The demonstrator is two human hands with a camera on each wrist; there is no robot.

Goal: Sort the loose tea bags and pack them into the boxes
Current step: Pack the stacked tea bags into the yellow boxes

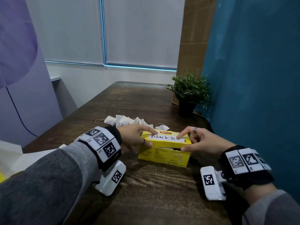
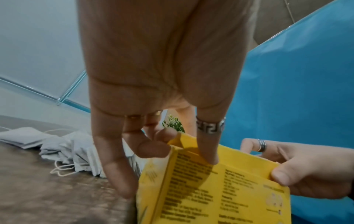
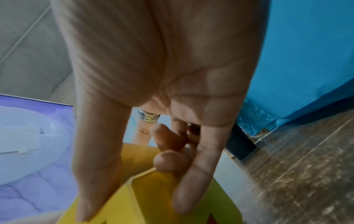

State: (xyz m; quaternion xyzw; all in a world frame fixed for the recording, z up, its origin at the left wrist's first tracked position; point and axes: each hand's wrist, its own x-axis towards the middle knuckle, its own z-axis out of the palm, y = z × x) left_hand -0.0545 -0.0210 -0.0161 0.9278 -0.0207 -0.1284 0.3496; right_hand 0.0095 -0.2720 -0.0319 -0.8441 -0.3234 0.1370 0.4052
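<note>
Head view | both hands, left hand (image 1: 134, 135) and right hand (image 1: 203, 142), pinched yellow box (image 1: 164, 150) lid at middle | tea bags (image 1: 128, 120) pile above waited unpacked

- The yellow box (image 1: 164, 150) shows only a dark slit under its lid; the contents cannot be made out.
- Its small side print is unreadable.
- The tea bags (image 1: 128, 120) are partly hidden behind the left hand (image 1: 134, 135).
- A white object (image 1: 9, 153) is cut off at the left edge.
</note>
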